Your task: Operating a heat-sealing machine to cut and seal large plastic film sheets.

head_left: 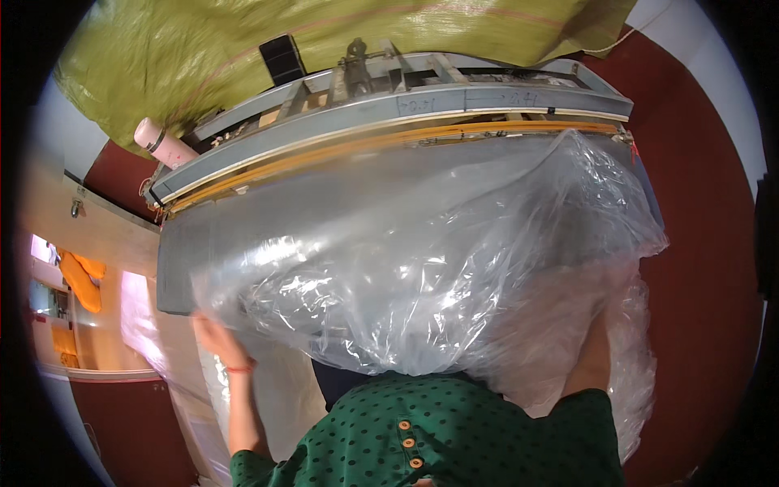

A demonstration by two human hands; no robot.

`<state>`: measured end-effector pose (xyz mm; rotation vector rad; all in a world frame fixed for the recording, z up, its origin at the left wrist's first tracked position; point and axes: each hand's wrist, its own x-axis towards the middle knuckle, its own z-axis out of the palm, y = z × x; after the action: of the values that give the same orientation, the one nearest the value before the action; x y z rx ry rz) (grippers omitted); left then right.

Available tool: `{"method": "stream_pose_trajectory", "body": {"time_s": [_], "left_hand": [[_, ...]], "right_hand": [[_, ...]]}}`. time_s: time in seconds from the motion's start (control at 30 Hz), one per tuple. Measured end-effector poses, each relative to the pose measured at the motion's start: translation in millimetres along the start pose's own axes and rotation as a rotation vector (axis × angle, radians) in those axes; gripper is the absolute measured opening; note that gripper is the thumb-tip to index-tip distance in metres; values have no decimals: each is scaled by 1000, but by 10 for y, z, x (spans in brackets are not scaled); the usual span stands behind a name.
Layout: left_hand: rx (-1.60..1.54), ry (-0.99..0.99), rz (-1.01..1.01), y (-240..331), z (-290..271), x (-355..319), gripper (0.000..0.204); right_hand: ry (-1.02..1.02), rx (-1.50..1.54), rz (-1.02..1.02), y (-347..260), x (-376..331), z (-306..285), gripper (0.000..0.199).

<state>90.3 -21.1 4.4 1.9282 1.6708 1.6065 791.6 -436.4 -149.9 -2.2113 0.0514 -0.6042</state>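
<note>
Film over near edge of tabletop, left hand by left corner

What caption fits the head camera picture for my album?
Left hand at the edge of a shiny, clear plastic sheet over a grey surface.

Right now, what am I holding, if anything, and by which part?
The plastic, seemingly by its left edge, in your left hand; your right hand is hidden, its grip unclear.
</note>
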Motion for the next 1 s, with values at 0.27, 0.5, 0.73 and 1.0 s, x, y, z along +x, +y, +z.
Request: {"method": "stream_pose_trajectory", "body": {"time_s": [0.27,0.5,0.73,1.0], "left_hand": [[-172,-1477,477,130,1302,-1745,33],[-373,-1602,451,968,1738,-1751,35],[-575,-1683,348,655,1361,-1199,39],[-280,-746,-645,-1473,-68,-828,25]], "right_hand": [[-50,-152,65,1152,-203,-1309,39],[-89,-282,37,1459,-124,-2504,36],[-179,-423,-45,1389,215,-3369,34],[-381,-505,-207,861,860,-3099,32]]}}
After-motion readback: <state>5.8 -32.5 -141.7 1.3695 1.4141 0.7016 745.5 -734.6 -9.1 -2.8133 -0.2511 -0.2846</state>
